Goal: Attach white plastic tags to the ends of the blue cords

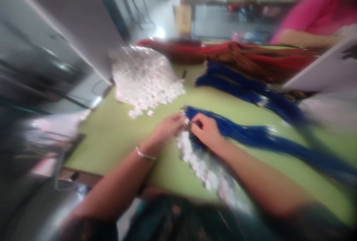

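Note:
My left hand [171,125], with a bangle [145,154] on its wrist, pinches a small white connector housing [186,121]. Close beside it, my right hand [205,127] is closed, thumb against fingers, on what looks like the end of a blue wire; blur hides the exact grip. A long bundle of blue wires [251,135] lies just behind my right hand and runs off to the right. Below the hands, a row of white connectors [195,161] on wires trails toward the table's near edge, partly behind my right forearm.
A clear plastic bag [142,68] spills loose white connectors [158,97] onto the green table [119,137]. More blue wire bundles [240,84] and red-brown wires [223,53] lie at the back. A person in a pink sleeve [306,19] is at far right, beside a pale panel [318,64].

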Tool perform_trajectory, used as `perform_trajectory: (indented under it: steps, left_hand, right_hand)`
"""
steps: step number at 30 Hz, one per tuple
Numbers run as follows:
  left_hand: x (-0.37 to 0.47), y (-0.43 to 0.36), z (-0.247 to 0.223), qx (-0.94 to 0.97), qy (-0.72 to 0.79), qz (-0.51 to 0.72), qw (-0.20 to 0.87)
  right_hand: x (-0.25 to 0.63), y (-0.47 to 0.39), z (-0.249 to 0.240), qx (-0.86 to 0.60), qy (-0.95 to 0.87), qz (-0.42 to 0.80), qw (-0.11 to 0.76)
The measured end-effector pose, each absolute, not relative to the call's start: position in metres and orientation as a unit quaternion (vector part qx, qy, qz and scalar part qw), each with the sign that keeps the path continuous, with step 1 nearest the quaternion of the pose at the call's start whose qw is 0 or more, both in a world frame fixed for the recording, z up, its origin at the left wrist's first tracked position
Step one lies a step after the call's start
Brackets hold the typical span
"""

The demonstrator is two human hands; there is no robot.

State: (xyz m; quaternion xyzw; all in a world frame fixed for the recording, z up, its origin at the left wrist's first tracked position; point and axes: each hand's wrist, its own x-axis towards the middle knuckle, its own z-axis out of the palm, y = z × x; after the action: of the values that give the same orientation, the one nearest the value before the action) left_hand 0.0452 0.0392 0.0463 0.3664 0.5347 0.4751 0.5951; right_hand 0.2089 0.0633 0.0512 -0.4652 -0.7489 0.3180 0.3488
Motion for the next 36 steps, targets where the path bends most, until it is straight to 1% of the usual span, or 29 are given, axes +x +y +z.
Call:
perform_trajectory:
  steps: [4,7,11,18,20,22,25,27,29,32,33,34,36]
  left_hand:
    - [0.046,0.038,0.045,0.416,0.568,0.459,0.542]
    - [0.049,0.037,0.045,0.446,0.581,0.455,0.507]
    - [0.049,0.038,0.044,0.432,0.595,0.458,0.5]
    - [0.046,0.038,0.041,0.469,0.587,0.432,0.498]
    - [0.046,0.038,0.041,0.49,0.58,0.427,0.491]
    - [0.046,0.037,0.043,0.522,0.576,0.412,0.476]
    - [0.04,0.034,0.051,0.621,0.54,0.335,0.459]
    - [0.031,0.033,0.059,0.696,0.491,0.28,0.444]
    - [0.016,0.034,0.066,0.723,0.511,0.277,0.374]
    - [-0.014,0.04,0.068,0.628,0.694,0.318,0.149]
    - [-0.023,0.043,0.067,0.592,0.739,0.306,0.098]
    - [-0.03,0.046,0.064,0.574,0.765,0.282,0.072]
    - [-0.039,0.052,0.059,0.576,0.785,0.221,0.065]
  right_hand:
    - [0.209,0.061,0.051,-0.47,-0.776,0.283,0.312]
    - [0.209,0.063,0.049,-0.468,-0.772,0.295,0.312]
    - [0.211,0.068,0.048,-0.477,-0.746,0.344,0.313]
    - [0.213,0.071,0.047,-0.449,-0.773,0.356,0.272]
    - [0.214,0.071,0.049,-0.448,-0.763,0.373,0.279]
    - [0.214,0.072,0.052,-0.456,-0.732,0.401,0.309]
    - [0.215,0.074,0.054,-0.463,-0.654,0.482,0.355]
    - [0.216,0.076,0.052,-0.45,-0.599,0.554,0.364]
    - [0.218,0.079,0.048,-0.425,-0.562,0.607,0.368]
    - [0.219,0.082,0.041,-0.388,-0.548,0.641,0.371]
    - [0.22,0.083,0.039,-0.38,-0.55,0.646,0.369]
    - [0.219,0.083,0.039,-0.375,-0.552,0.648,0.366]
    - [0.219,0.082,0.04,-0.376,-0.554,0.65,0.359]
